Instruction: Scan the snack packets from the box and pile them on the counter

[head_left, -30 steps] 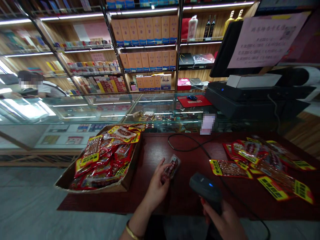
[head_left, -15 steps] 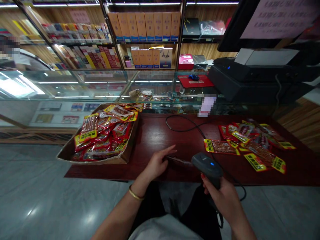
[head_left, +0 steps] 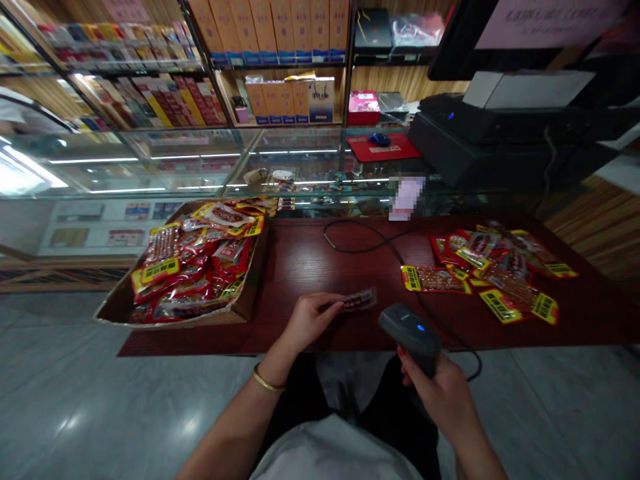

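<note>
My left hand (head_left: 313, 321) pinches one end of a small clear snack packet (head_left: 359, 299) with dark contents, held low over the dark red tabletop (head_left: 300, 253). Wrapped round the handle of a black barcode scanner (head_left: 411, 333) is my right hand (head_left: 443, 387). A blue light glows on the scanner's top, and its head points toward the packet, a short gap apart. To the left stands an open cardboard box (head_left: 250, 293) filled with red and yellow snack packets (head_left: 195, 260). More such packets (head_left: 500, 273) lie in a loose pile on the right of the table.
A black cable (head_left: 350, 250) loops across the table behind the scanner. Beyond are a glass display counter (head_left: 190, 163), a mouse (head_left: 379, 139) on a red mat (head_left: 405, 148), and a blurred-out phone-like item (head_left: 407, 198). A black machine (head_left: 450, 150) sits at the back right.
My left fingers, spread before, have closed on the end of the packet. The packet's broad face now shows, where only its thin edge did. The scanner stays in my right hand, and the view has shifted slightly.
</note>
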A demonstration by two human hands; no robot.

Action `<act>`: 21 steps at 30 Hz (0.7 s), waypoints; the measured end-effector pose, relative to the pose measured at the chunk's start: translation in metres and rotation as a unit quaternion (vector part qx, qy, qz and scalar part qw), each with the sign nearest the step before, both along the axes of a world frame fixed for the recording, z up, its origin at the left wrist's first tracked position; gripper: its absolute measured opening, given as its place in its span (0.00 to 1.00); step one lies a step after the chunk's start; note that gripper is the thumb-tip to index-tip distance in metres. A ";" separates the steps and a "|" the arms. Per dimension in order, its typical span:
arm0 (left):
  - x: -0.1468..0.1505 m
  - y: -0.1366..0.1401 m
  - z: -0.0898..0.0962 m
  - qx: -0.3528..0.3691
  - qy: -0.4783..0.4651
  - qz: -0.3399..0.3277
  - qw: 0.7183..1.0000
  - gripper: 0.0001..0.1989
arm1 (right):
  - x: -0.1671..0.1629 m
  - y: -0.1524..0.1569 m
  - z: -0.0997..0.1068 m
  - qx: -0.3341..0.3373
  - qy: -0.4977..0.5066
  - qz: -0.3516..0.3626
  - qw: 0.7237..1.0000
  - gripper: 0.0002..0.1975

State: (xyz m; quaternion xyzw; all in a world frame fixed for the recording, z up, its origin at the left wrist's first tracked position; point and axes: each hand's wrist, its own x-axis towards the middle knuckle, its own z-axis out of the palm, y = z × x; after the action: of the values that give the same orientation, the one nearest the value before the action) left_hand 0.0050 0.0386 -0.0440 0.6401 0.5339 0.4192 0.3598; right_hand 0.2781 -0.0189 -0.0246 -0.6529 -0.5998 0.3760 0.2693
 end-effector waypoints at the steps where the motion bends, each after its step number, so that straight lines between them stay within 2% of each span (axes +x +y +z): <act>1: 0.000 0.001 -0.001 -0.004 -0.002 0.004 1.000 0.13 | -0.001 0.000 0.000 -0.001 -0.003 0.000 1.000 0.24; 6: 0.001 0.002 0.001 0.002 -0.019 0.027 0.999 0.14 | 0.002 -0.004 -0.002 0.011 -0.014 0.005 1.000 0.27; 11: 0.001 0.002 0.005 0.009 0.001 0.018 1.000 0.14 | 0.018 -0.010 -0.001 0.011 -0.014 -0.007 1.000 0.29; 16: 0.001 0.001 0.000 0.016 0.009 0.014 1.000 0.14 | 0.030 -0.016 0.001 -0.011 -0.026 -0.009 1.000 0.29; 21: 0.002 0.003 -0.001 0.014 0.008 0.016 1.000 0.14 | 0.030 -0.016 0.003 0.004 -0.027 -0.013 1.000 0.29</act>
State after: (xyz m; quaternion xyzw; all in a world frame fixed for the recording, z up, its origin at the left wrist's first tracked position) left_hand 0.0068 0.0412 -0.0453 0.6395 0.5410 0.4278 0.3397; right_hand 0.3081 -0.0352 -0.0211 -0.6692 -0.5998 0.3530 0.2603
